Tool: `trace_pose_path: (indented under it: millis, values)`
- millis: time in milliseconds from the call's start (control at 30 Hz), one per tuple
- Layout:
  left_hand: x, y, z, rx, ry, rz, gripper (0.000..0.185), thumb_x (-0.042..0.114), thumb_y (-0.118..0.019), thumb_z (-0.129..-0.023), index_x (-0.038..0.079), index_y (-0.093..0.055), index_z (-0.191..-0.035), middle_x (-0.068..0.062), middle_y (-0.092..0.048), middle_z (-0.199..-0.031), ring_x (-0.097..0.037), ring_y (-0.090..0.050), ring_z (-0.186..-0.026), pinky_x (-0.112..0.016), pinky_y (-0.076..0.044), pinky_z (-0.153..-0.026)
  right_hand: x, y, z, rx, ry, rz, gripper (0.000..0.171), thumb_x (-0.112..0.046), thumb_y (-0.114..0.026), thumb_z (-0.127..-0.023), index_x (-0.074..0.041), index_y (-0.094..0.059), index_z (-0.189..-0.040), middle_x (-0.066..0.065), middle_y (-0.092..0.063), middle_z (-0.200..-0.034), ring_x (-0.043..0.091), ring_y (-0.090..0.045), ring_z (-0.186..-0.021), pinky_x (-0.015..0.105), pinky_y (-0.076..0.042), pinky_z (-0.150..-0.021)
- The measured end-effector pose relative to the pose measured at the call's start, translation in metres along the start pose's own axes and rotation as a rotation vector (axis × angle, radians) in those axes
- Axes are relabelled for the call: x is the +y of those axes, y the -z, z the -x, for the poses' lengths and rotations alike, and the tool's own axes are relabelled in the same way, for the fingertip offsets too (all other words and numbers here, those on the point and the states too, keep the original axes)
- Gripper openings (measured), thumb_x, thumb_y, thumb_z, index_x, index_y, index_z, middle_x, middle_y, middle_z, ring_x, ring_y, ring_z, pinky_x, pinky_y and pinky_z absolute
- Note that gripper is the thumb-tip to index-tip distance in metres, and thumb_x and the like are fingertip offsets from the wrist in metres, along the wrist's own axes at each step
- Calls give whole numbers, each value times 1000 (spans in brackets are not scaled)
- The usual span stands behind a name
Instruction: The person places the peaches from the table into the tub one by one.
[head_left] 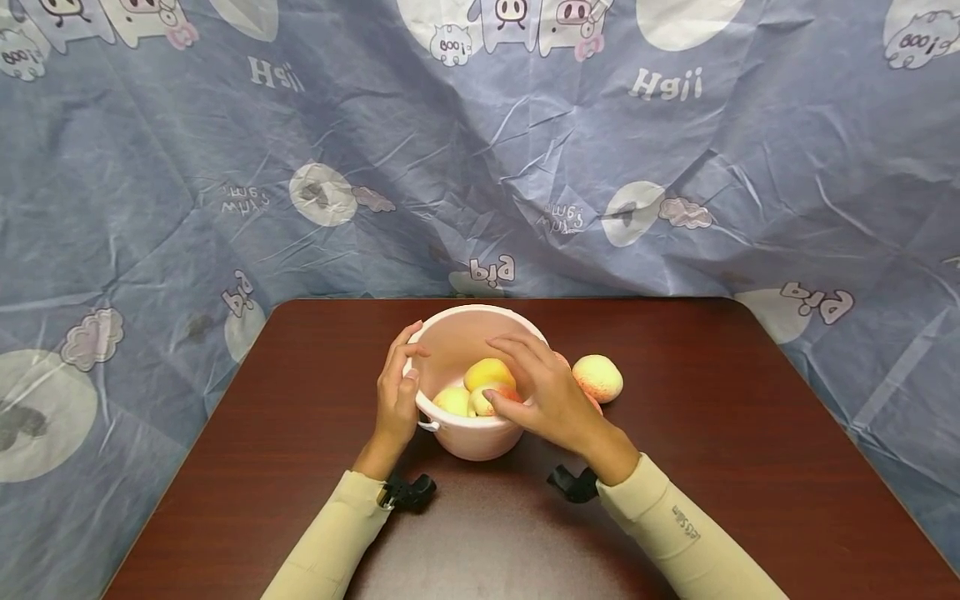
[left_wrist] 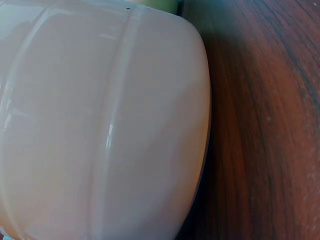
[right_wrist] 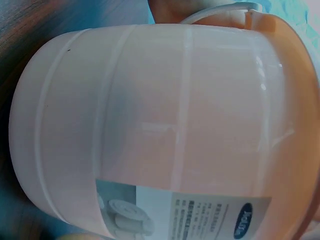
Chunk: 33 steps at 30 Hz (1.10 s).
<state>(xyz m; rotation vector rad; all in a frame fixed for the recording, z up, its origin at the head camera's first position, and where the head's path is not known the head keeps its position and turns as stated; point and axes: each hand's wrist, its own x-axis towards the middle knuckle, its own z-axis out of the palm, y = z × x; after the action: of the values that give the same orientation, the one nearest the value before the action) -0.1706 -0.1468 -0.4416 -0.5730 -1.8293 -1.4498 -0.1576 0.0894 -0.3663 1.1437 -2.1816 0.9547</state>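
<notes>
A pale pink plastic bucket [head_left: 474, 439] stands upright on the table. My left hand [head_left: 395, 392] grips its left side at the rim, with fingertips bent over the edge. My right hand [head_left: 551, 396] is over the bucket's right rim, fingers and thumb spread apart above the fruit inside. In the bucket lie a yellow fruit [head_left: 487, 372], a pale yellow fruit [head_left: 452, 402] and a red-blushed peach [head_left: 483, 402], close under the right thumb. Both wrist views show mostly the bucket's outer wall, including a printed label [right_wrist: 200, 215] in the right one.
Right of the bucket, a yellow-and-red peach [head_left: 597, 377] lies on the dark brown wooden table [head_left: 720, 417]. More reddish fruit beside it is partly hidden by the right hand. A blue patterned cloth [head_left: 420, 167] hangs behind the table's back edge.
</notes>
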Motion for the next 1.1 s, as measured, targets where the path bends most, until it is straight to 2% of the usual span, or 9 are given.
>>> trace_pose_path:
  millis: [133, 400, 467, 633, 700, 933, 1100]
  values:
    - [1, 0, 0, 1, 0, 5, 43, 27, -35, -85, -8, -55, -99, -17, -48, -141, -29, -43, -132, -45, -32, -105, 1, 7, 1, 21, -29, -46, 58, -25, -75, -76, -10, -57, -129, 4, -56, -128, 19, -52, -121, 34, -38, -103]
    - [2, 0, -1, 5, -3, -2, 41, 27, -35, -85, -6, -56, -99, -18, -48, -140, -30, -43, -131, -43, -33, -104, 5, 21, 6, 77, -87, -106, 57, -16, -76, -76, -8, -58, -129, 6, -56, -127, 21, -56, -113, 40, -50, -89]
    - [7, 0, -2, 3, -2, 1, 39, 24, -35, -84, -4, -56, -99, -19, -48, -140, -33, -44, -130, -43, -33, -104, 7, 25, 8, 92, -99, -109, 56, -14, -77, -76, -9, -58, -129, 5, -57, -127, 23, -57, -112, 40, -50, -88]
    - [29, 1, -6, 4, -5, 25, 33, 14, -35, -82, -6, -56, -98, -23, -48, -137, -45, -43, -126, -42, -33, -103, 12, 33, 15, 115, -123, -127, 55, -11, -77, -75, -9, -60, -128, 4, -58, -126, 26, -60, -108, 27, -48, -91]
    - [31, 2, -7, 5, -4, 26, 33, 12, -35, -81, -7, -56, -98, -23, -48, -137, -47, -43, -126, -41, -33, -104, 15, 35, 18, 118, -131, -135, 56, -9, -77, -76, -10, -59, -129, 4, -58, -127, 24, -60, -109, 24, -46, -93]
    - [7, 0, 0, 2, -1, -1, 39, 24, -35, -85, -5, -56, -100, -12, -48, -141, -33, -43, -131, -44, -32, -105, 24, 39, 31, 117, -166, -108, 59, -10, -79, -75, -12, -58, -131, 6, -58, -129, 17, -61, -107, 27, -47, -92]
    - [0, 2, 0, 1, -11, 9, 41, 26, -35, -86, -6, -56, -100, -14, -47, -142, -31, -43, -131, -45, -32, -105, 29, 41, 37, 107, -217, -78, 59, -14, -78, -76, -17, -57, -132, -2, -56, -131, 14, -58, -110, 22, -45, -93]
